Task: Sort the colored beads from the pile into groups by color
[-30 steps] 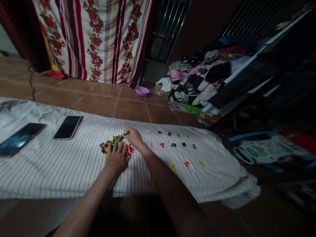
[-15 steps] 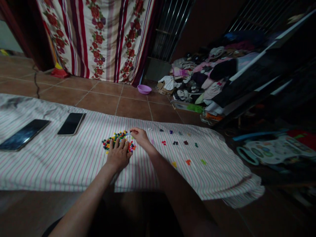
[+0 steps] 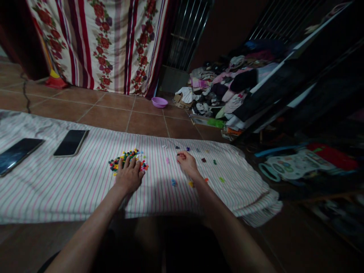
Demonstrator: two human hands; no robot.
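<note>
My left hand point(image 3: 128, 177) lies with fingers spread over a heap of small multicoloured pieces point(image 3: 114, 165), covering its near part. To the right, my right hand point(image 3: 187, 163) hangs low over the cloth, fingertips pinched on a small dark piece point(image 3: 178, 154). Small groups sorted by colour surround it: pink point(image 3: 167, 160), white point(image 3: 165, 146), purple point(image 3: 188, 149), brown point(image 3: 204, 160), dark green point(image 3: 215, 162), blue point(image 3: 173, 182), yellow point(image 3: 191, 184), orange point(image 3: 206, 180) and lime green point(image 3: 222, 179). The right hand hides part of the cloth below it.
Two phones point(image 3: 71, 143) point(image 3: 19, 154) lie on the striped cloth point(image 3: 93, 178) at left. Beyond it are a purple basin point(image 3: 159, 102) on the tiled floor, a floral curtain point(image 3: 116, 45) and a heap of clothes point(image 3: 224, 83). A toy panel point(image 3: 292, 165) stands at right.
My right hand has moved right from the heap to the sorted groups, still pinched. My left hand stays spread on the heap. The whole view has shifted slightly, and the blue group now shows.
</note>
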